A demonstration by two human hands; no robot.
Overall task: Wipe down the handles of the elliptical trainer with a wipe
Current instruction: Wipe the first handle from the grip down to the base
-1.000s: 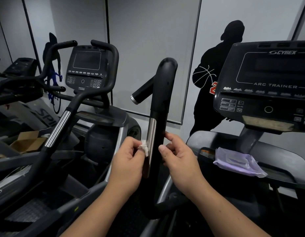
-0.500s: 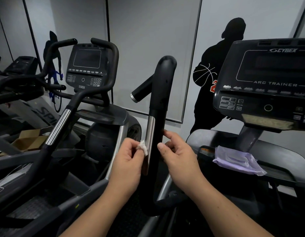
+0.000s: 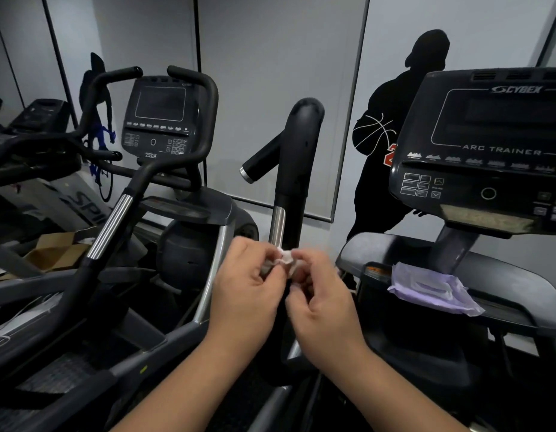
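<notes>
I pinch a small crumpled white wipe [image 3: 284,259] between the fingertips of my left hand [image 3: 248,291] and right hand [image 3: 320,302], both curled onto it at the frame's centre. Just behind it the black handle [image 3: 297,169] stands upright, long axis vertical, top pointing up, with a stub grip angling lower left. A purple wipe packet [image 3: 432,289] lies at right.

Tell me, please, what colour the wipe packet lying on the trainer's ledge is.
The wipe packet is pale purple, seen clearly in the head view.
</notes>
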